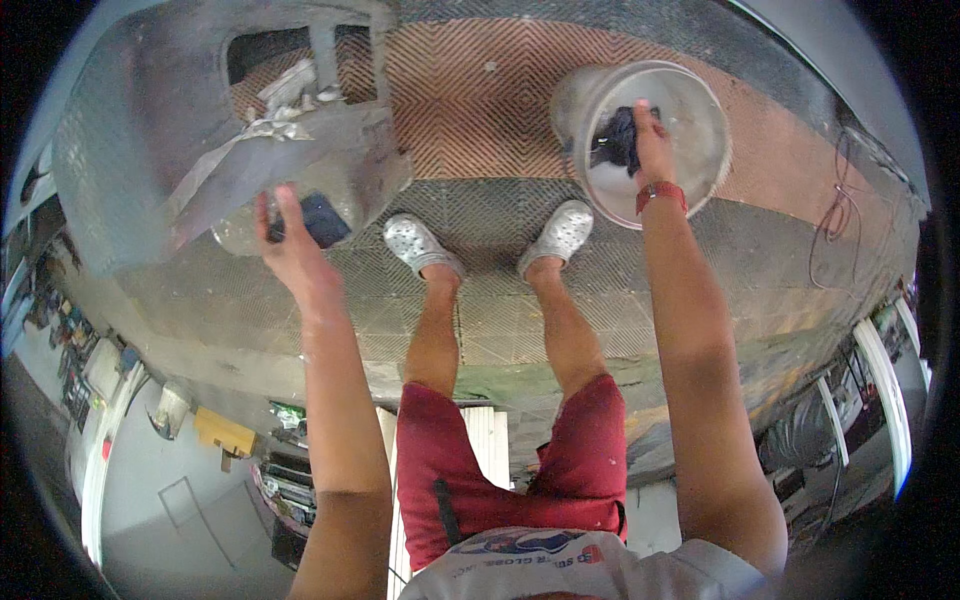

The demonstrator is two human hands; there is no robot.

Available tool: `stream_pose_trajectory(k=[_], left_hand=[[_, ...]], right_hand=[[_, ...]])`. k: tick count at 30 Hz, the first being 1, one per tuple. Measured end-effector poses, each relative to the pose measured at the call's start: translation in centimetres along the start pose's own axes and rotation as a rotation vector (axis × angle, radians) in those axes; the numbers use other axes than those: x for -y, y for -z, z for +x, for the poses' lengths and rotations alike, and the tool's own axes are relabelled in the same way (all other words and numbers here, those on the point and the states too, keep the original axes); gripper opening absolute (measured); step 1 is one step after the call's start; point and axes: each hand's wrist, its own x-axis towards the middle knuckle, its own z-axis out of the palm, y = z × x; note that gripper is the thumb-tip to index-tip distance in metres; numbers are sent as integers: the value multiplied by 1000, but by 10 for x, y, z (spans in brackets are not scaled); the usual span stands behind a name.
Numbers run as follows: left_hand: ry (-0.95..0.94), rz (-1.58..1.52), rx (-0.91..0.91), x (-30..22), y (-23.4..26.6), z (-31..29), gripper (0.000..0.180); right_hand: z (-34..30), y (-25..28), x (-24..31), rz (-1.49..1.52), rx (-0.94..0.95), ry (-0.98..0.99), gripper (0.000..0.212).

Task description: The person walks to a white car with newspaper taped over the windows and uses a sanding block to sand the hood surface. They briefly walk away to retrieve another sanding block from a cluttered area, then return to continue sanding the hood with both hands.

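Note:
At the left, my left hand (297,245) is closed around a dark, flat rectangular pad (323,220), its thumb along one side. The pad is against or just over the lower part of a large grey moulded panel (120,170), which looks like a vehicle body part; I cannot tell whether they touch. A wet patch shows around the pad. On the right, my right hand (655,150) reaches into a whitish round bucket (718,180). Its fingers grip a dark, bunched cloth (615,140) over the bucket's mouth. The bucket's bottom is partly hidden by hand and cloth.
Crumpled pale tape or film (285,115) clings to the panel near its rectangular openings. Ribbed floor tiles (480,90) in orange and dark grey lie underfoot. A thin reddish cord (840,215) is looped at the right. Behind me are a yellow box (222,430) and cluttered shelves (290,495).

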Motion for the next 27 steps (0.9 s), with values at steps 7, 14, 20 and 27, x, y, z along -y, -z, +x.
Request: stream_pose_trajectory(k=[7, 14, 20, 27], left_hand=[[409, 15, 231, 72, 93, -53, 59], [817, -55, -70, 138, 214, -96, 48], [894, -343, -213, 135, 338, -107, 46], [782, -720, -204, 21, 398, -71, 44]], right_hand=[[61, -36, -76, -1182, 51, 648, 68], [11, -52, -46, -978, 432, -439, 61], [-88, 10, 27, 23, 440, -301, 51], [-317, 117, 185, 581, 216, -55, 50]])
